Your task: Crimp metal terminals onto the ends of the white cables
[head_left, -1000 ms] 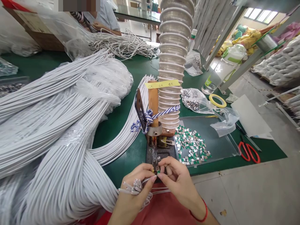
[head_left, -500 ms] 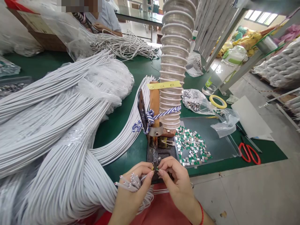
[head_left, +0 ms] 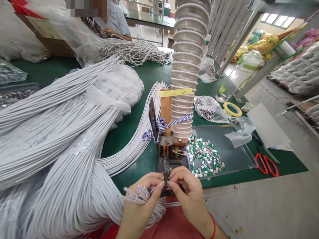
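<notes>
My left hand [head_left: 141, 202] is closed on a bunch of white cable ends [head_left: 136, 195], its thumb and forefinger pinching one wire at the tip of a soldering iron [head_left: 165, 167]. My right hand [head_left: 185, 191] pinches a tiny part against that same tip, too small to name. The iron is clamped upright on a dark stand [head_left: 171, 162], tied with blue-white cord to a wooden post [head_left: 165, 108]. A clear tray [head_left: 234, 156] to the right holds several small green and silver parts [head_left: 204, 157].
Big bundles of white cables [head_left: 57, 132] cover the left of the green table [head_left: 139, 76]. A ribbed hose [head_left: 186, 66] rises behind the stand. Red scissors [head_left: 267, 164], yellow tape [head_left: 232, 109] and plastic bags [head_left: 211, 109] lie right. Another person [head_left: 109, 23] sits at the far side.
Both hands have stayed pinched at the iron tip, shifting only slightly. The cable ends in my left hand have fanned out a little further left.
</notes>
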Motion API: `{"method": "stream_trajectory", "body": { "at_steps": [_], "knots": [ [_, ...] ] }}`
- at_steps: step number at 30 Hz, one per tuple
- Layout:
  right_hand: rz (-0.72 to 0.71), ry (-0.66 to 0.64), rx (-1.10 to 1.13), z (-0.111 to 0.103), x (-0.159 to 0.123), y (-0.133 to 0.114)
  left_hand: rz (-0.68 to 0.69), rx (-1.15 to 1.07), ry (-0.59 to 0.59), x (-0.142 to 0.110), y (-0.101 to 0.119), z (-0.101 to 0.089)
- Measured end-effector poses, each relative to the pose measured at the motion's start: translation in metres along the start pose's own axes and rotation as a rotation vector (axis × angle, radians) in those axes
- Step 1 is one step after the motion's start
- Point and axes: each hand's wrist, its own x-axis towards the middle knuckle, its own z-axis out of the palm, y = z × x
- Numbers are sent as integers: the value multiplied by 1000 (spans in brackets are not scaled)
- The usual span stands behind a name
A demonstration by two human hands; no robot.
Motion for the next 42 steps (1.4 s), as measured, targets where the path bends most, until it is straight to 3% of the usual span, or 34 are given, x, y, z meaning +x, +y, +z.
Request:
{"method": "stream_trajectory", "body": {
  "at_steps": [5, 13, 18, 24, 29, 34, 37, 42],
  "knots": [
    [56, 1, 0, -5, -9, 5, -73, -17, 55, -2, -2, 0],
    [179, -198, -216, -20, -22, -6, -111, -40, -157, -21, -2, -8],
    [136, -303, -318, -28, -29, -7, -76, -12, -272, -37, -4, -3],
    [71, -319, -320, -32, -35, -2, 57, 31, -331, -38, -9, 0],
    [122, -312, -274, -30, -33, -6, 68, 49, -308, -35, -6, -3],
    [197, -233, -60, -28, -31, 0, 56, 105, -157, -24, 0, -3],
    [171, -198, 2, -26, -27, 3, 107, 142, -77, -13, 5, -2],
    [69, -84, -100, -18, -15, 3, 150, 174, -37, 3, 13, 0]
  ]
}}
